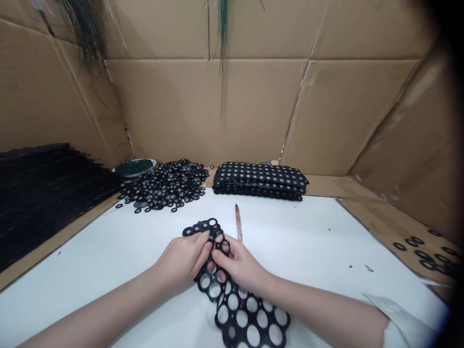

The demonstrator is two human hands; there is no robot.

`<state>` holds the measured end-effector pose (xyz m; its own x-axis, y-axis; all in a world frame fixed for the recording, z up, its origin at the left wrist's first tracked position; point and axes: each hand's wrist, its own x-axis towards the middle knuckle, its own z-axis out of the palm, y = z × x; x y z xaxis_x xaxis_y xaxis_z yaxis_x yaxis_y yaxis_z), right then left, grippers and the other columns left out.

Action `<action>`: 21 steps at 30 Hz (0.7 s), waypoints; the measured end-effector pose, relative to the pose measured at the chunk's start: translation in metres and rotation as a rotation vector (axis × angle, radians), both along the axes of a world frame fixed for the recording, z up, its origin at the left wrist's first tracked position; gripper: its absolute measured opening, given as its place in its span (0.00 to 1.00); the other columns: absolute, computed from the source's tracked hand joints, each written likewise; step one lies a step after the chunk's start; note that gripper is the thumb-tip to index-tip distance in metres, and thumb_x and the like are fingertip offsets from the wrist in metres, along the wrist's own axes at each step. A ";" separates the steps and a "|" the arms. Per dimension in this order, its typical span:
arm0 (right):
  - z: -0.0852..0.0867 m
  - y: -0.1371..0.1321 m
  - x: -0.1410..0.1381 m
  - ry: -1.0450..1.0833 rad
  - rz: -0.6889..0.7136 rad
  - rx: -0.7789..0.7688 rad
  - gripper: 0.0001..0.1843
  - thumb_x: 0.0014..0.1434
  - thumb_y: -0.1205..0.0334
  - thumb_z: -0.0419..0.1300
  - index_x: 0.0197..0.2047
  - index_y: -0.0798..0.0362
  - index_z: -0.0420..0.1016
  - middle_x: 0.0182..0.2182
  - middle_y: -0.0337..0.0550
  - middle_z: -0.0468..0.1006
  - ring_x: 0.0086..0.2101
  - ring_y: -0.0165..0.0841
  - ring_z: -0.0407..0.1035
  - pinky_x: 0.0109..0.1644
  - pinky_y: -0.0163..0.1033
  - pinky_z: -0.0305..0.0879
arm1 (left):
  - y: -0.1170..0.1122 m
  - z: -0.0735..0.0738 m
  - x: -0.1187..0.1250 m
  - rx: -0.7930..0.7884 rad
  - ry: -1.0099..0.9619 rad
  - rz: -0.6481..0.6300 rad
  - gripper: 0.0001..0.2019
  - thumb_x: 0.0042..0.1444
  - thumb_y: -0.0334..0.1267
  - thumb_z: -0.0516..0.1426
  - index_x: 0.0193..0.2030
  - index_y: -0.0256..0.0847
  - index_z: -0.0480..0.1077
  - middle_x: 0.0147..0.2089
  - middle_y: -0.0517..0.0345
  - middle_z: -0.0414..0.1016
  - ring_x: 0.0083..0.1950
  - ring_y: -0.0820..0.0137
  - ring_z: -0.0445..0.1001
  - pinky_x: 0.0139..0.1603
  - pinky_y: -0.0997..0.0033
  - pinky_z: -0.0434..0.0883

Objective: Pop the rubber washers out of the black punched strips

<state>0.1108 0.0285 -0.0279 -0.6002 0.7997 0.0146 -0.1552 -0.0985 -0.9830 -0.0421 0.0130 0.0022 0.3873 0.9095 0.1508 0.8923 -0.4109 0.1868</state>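
Note:
A black sheet of joined rings (242, 303) hangs from my two hands and runs down over the white table toward me, its upper end folded or twisted. My left hand (186, 256) pinches its upper left part between thumb and fingers. On the right side, my right hand (241, 263) grips the same sheet, thumb on top and fingers behind the rings. Both hands are close together, thumbs almost meeting. Just beyond them lies a red pointed tool (238, 222) with a dark tip, its kind unclear.
Loose black rings (166, 186) form a heap at the back left, beside a dish (134, 167) with dark green contents. Folded ring sheets (259, 181) are stacked at the back. Black strands (47, 188) lie left. More rings (427, 256) sit on the right cardboard. Cardboard walls (203, 106) surround the table.

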 end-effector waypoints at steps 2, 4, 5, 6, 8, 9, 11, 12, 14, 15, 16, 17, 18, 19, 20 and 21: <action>0.001 -0.001 0.001 -0.014 0.001 0.046 0.05 0.55 0.62 0.52 0.33 0.54 0.59 0.22 0.33 0.65 0.15 0.20 0.56 0.19 0.28 0.53 | -0.003 0.002 0.003 -0.102 -0.036 -0.071 0.12 0.59 0.42 0.39 0.31 0.41 0.57 0.29 0.59 0.68 0.27 0.70 0.66 0.28 0.72 0.58; 0.001 -0.002 0.002 -0.016 0.007 0.090 0.05 0.54 0.63 0.52 0.33 0.54 0.59 0.22 0.33 0.65 0.16 0.19 0.56 0.20 0.28 0.53 | -0.002 0.006 0.002 -0.192 -0.126 -0.104 0.12 0.58 0.43 0.40 0.31 0.41 0.58 0.29 0.60 0.69 0.27 0.70 0.66 0.27 0.73 0.58; 0.000 -0.002 0.002 -0.014 0.008 0.099 0.05 0.54 0.64 0.53 0.33 0.54 0.58 0.22 0.33 0.64 0.18 0.20 0.57 0.21 0.28 0.54 | 0.001 0.007 -0.001 -0.215 -0.189 -0.098 0.13 0.58 0.43 0.40 0.30 0.41 0.58 0.28 0.60 0.68 0.27 0.71 0.65 0.27 0.73 0.58; 0.000 -0.002 0.002 -0.014 0.009 0.092 0.04 0.54 0.64 0.52 0.33 0.53 0.57 0.22 0.32 0.64 0.19 0.21 0.59 0.22 0.28 0.54 | 0.005 0.009 -0.005 -0.206 -0.264 -0.052 0.13 0.58 0.42 0.40 0.28 0.41 0.58 0.26 0.61 0.67 0.27 0.71 0.65 0.27 0.73 0.58; 0.000 -0.002 0.002 -0.015 0.001 0.047 0.04 0.55 0.65 0.51 0.33 0.52 0.56 0.22 0.32 0.63 0.20 0.23 0.62 0.22 0.28 0.55 | 0.015 0.010 -0.014 -0.096 -0.420 0.135 0.14 0.58 0.40 0.39 0.23 0.41 0.55 0.22 0.62 0.63 0.25 0.71 0.62 0.26 0.74 0.57; 0.000 -0.002 0.002 -0.021 -0.010 0.022 0.04 0.55 0.65 0.50 0.33 0.52 0.55 0.22 0.31 0.62 0.20 0.23 0.63 0.22 0.28 0.55 | 0.019 0.010 -0.019 0.000 -0.478 0.267 0.14 0.57 0.39 0.39 0.21 0.41 0.53 0.20 0.62 0.60 0.24 0.72 0.61 0.25 0.74 0.57; 0.000 -0.002 0.002 -0.043 -0.055 0.012 0.04 0.55 0.66 0.50 0.32 0.52 0.55 0.21 0.31 0.60 0.20 0.23 0.61 0.22 0.28 0.55 | 0.025 0.009 -0.027 0.152 -0.500 0.413 0.14 0.57 0.38 0.39 0.21 0.41 0.51 0.19 0.63 0.58 0.24 0.72 0.60 0.25 0.74 0.56; 0.000 -0.002 0.002 -0.054 -0.082 0.031 0.03 0.55 0.66 0.50 0.32 0.52 0.55 0.21 0.31 0.60 0.21 0.22 0.60 0.23 0.28 0.55 | 0.025 0.008 -0.028 0.167 -0.447 0.406 0.14 0.56 0.39 0.39 0.21 0.41 0.51 0.19 0.63 0.58 0.24 0.72 0.60 0.25 0.74 0.55; 0.001 -0.002 0.003 -0.059 -0.118 0.077 0.04 0.54 0.66 0.51 0.32 0.53 0.57 0.22 0.32 0.62 0.22 0.22 0.59 0.25 0.29 0.56 | 0.020 0.005 -0.024 0.106 -0.268 0.297 0.13 0.56 0.40 0.41 0.22 0.41 0.53 0.19 0.63 0.59 0.23 0.72 0.61 0.25 0.73 0.54; 0.001 -0.001 0.003 -0.052 -0.127 0.097 0.04 0.54 0.66 0.52 0.32 0.53 0.57 0.23 0.33 0.63 0.24 0.23 0.59 0.27 0.29 0.57 | 0.016 0.004 -0.020 0.065 -0.181 0.227 0.12 0.56 0.40 0.41 0.23 0.41 0.54 0.20 0.63 0.62 0.23 0.71 0.62 0.26 0.72 0.54; 0.002 -0.001 0.003 -0.044 -0.131 0.110 0.04 0.54 0.65 0.52 0.32 0.54 0.57 0.25 0.34 0.65 0.25 0.23 0.60 0.30 0.30 0.58 | 0.011 0.003 -0.016 0.031 -0.126 0.162 0.12 0.57 0.39 0.40 0.25 0.41 0.56 0.22 0.62 0.64 0.24 0.71 0.63 0.26 0.72 0.54; 0.002 -0.001 0.003 -0.040 -0.138 0.121 0.05 0.54 0.65 0.53 0.32 0.54 0.57 0.26 0.35 0.65 0.26 0.24 0.60 0.32 0.31 0.59 | 0.006 0.003 -0.011 0.003 -0.083 0.102 0.12 0.57 0.39 0.39 0.27 0.41 0.57 0.24 0.61 0.67 0.25 0.71 0.64 0.27 0.72 0.55; 0.001 0.000 0.003 -0.039 -0.148 0.127 0.05 0.53 0.64 0.53 0.32 0.54 0.58 0.26 0.35 0.65 0.27 0.24 0.60 0.33 0.31 0.59 | 0.001 0.003 -0.007 -0.022 -0.058 0.051 0.12 0.58 0.39 0.39 0.28 0.41 0.57 0.26 0.60 0.68 0.26 0.71 0.65 0.27 0.72 0.55; 0.001 0.000 0.003 -0.038 -0.162 0.130 0.06 0.53 0.64 0.54 0.32 0.54 0.58 0.27 0.35 0.64 0.28 0.24 0.60 0.35 0.31 0.59 | -0.002 0.003 -0.003 -0.045 -0.044 0.004 0.12 0.58 0.39 0.38 0.28 0.41 0.57 0.27 0.59 0.68 0.26 0.71 0.65 0.27 0.72 0.56; 0.001 0.001 0.004 -0.035 -0.174 0.130 0.06 0.52 0.64 0.54 0.32 0.54 0.58 0.27 0.35 0.63 0.28 0.24 0.60 0.36 0.32 0.59 | -0.005 0.003 0.000 -0.066 -0.033 -0.036 0.12 0.58 0.39 0.38 0.29 0.41 0.57 0.27 0.59 0.68 0.26 0.71 0.65 0.27 0.72 0.56; 0.000 0.001 0.004 -0.031 -0.180 0.126 0.06 0.52 0.64 0.55 0.32 0.54 0.58 0.28 0.35 0.63 0.29 0.24 0.59 0.36 0.32 0.59 | -0.007 0.003 0.001 -0.085 -0.027 -0.065 0.12 0.58 0.40 0.38 0.29 0.41 0.57 0.27 0.59 0.68 0.25 0.71 0.65 0.26 0.72 0.56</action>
<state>0.1148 0.0294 -0.0274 -0.4500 0.8868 0.1051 -0.1282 0.0523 -0.9904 -0.0406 0.0058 0.0051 0.4424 0.8927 0.0856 0.8585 -0.4492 0.2475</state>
